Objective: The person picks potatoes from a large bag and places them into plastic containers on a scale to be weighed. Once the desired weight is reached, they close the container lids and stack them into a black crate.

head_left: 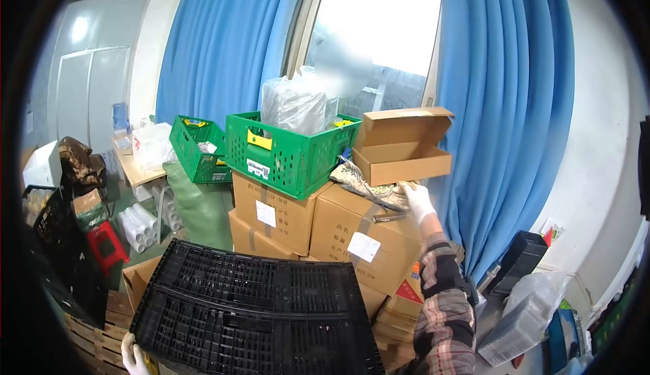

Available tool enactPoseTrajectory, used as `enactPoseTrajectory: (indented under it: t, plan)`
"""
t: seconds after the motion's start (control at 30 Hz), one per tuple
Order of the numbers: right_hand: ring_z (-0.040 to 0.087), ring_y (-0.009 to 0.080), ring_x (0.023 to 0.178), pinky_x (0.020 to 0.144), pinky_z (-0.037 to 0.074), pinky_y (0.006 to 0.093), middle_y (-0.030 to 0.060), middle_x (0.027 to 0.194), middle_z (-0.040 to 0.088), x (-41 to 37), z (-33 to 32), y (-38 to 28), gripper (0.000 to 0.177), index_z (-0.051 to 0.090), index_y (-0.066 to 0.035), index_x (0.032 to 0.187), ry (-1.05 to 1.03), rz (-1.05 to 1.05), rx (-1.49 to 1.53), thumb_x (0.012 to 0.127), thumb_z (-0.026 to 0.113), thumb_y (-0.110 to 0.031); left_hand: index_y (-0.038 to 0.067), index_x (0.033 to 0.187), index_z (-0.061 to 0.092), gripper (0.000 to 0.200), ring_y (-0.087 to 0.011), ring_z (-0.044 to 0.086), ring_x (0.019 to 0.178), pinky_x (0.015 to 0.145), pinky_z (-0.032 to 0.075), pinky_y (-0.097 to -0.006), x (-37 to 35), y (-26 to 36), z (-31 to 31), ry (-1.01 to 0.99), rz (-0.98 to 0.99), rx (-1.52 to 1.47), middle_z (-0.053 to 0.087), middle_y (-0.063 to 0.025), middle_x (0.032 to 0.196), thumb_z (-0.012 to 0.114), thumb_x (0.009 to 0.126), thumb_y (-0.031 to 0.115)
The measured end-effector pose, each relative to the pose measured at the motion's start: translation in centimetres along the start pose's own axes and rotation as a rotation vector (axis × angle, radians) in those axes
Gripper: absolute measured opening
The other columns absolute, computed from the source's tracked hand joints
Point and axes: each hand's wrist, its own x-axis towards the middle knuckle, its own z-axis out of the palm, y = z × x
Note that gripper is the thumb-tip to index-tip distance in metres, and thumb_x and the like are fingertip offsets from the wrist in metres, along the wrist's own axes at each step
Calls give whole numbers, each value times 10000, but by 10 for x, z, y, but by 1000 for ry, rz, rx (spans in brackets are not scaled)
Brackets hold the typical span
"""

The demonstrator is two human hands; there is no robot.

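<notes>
My left hand (135, 356), in a white glove, closes on the lower left edge of a black slatted plastic crate (254, 311). Part of that hand is cut off by the frame's bottom. My right hand (418, 200), also gloved, reaches out to a patterned cloth (365, 187), its fingers closed at the cloth's right end. This cloth lies on a taped cardboard box (332, 229) with a white label. Just below the cloth is a short brown rod (387, 218), like a handle. Behind it stands an open small cardboard box (409, 166).
A green crate (291, 165) holding plastic-wrapped goods rests on stacked boxes, with a tilted green crate (196, 155) to its left. A red stool (107, 250) and wrapped white rolls (139, 229) stand at left. Plastic-wrapped trays (525, 324) lie at lower right beside blue curtains (504, 104).
</notes>
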Motion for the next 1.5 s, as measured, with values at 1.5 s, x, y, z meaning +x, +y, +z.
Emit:
enactPoseTrajectory:
  t: [1.5]
  plan:
    - [684, 285, 898, 788, 554, 381, 184, 1094, 673, -1448, 106, -438, 320, 578, 25, 1185, 2128, 995, 106, 976, 471, -193, 3, 1238, 569, 331, -243, 486, 1200, 1028, 366, -331, -594, 95, -183, -2377, 597, -551, 555, -126, 1269, 526, 910, 21]
